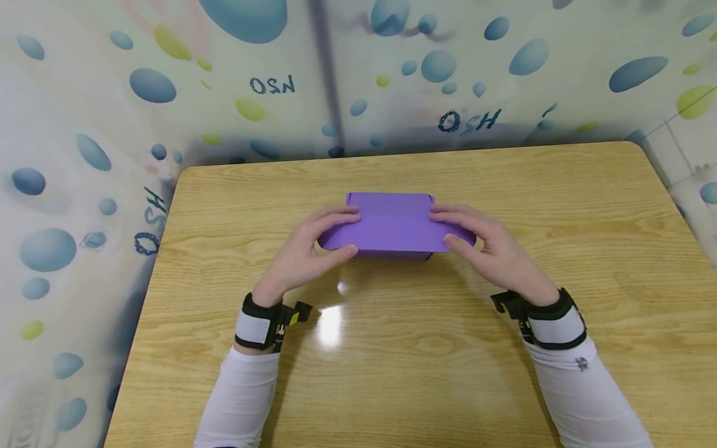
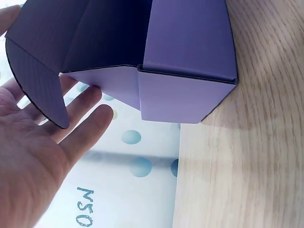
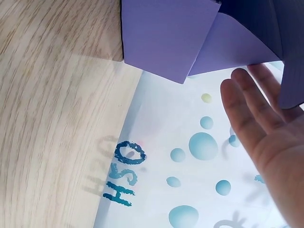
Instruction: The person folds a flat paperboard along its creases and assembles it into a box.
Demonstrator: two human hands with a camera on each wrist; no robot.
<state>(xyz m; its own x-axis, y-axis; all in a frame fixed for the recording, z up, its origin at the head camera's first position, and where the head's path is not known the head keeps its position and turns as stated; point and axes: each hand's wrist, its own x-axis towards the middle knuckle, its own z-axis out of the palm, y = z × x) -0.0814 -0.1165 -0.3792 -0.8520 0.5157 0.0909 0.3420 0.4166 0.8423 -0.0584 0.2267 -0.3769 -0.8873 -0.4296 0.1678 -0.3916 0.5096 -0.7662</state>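
Note:
A purple cardboard box (image 1: 392, 227) stands on the table with its lid (image 2: 47, 28) partly raised and tilted over the dark inside. My left hand (image 1: 308, 246) holds the lid's left end, fingers on its top side and thumb at the front edge. A rounded side flap (image 2: 38, 85) hangs down beside the palm. My right hand (image 1: 487, 242) holds the right end in the same way, its fingers (image 3: 242, 104) by the right flap (image 3: 292, 85). The box's side wall (image 2: 183, 97) and front wall (image 2: 190, 38) show in the left wrist view.
The wooden table (image 1: 403, 373) has a bright light reflection in front of the box. Behind and to the left stands a wall covering (image 1: 358, 81) with blue and green drops. Each wrist wears a strap (image 1: 257, 323) with a small camera.

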